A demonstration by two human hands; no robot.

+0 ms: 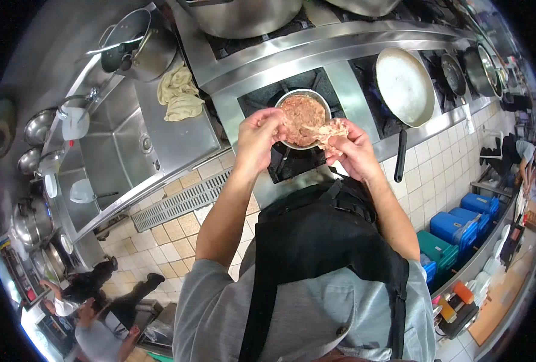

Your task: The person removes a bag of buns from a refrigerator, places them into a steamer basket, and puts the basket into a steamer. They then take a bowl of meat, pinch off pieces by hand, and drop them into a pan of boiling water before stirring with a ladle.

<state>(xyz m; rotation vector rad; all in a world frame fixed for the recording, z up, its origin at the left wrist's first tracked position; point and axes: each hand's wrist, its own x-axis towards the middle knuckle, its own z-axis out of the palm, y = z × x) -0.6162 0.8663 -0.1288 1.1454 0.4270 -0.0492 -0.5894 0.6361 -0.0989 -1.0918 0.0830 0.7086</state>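
Note:
A small round metal pan (305,92) sits on a stove burner in front of me, filled with reddish-brown minced meat (301,113). My right hand (353,151) grips a ragged, pale pink clump of meat (332,133) over the pan's right edge. Part of the clump hangs over the mince. On the opposite side, my left hand (259,137) is at the pan's left rim with thumb and fingertips pinched together. Whatever lies between those fingertips is too small to make out.
A wide frying pan (405,87) with a whitish interior stands to the right, its black handle (400,157) jutting toward me. Large pots (244,18) are behind. At left are a cloth (180,92) and a steel sink (120,142). Co-workers (102,332) are at lower left.

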